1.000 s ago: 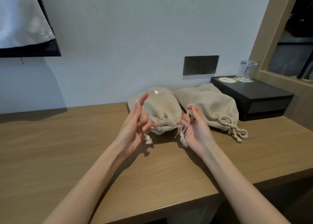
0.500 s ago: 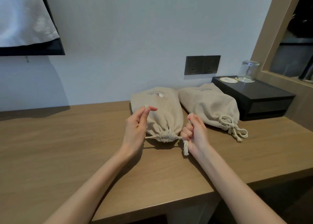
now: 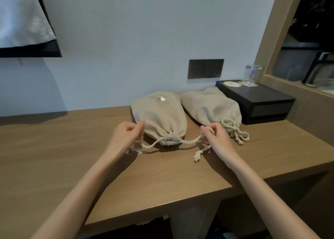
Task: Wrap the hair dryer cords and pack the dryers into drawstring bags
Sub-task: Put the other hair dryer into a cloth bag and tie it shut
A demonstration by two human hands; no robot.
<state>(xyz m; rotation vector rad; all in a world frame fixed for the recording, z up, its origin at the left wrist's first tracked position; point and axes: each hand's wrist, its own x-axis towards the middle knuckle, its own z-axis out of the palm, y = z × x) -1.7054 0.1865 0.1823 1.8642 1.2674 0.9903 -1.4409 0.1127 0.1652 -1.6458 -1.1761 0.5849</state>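
The nearer drawstring bag lies full on the worktop, its mouth puckered toward the person. At nine o'clock of the mouth the left hand pinches one end of the cord. At three o'clock the right hand grips the other, likely to cinch it. At two o'clock a second bag lies already knotted.

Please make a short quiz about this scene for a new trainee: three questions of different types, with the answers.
1. True or false: the right bag is already tied with a knot.
2. What do the left hand and right hand grip? A. a hair dryer B. the drawstring of the left bag C. a plug
3. Fill in: the glass stands on a ___ box.
Key: 1 true; 2 B; 3 black.
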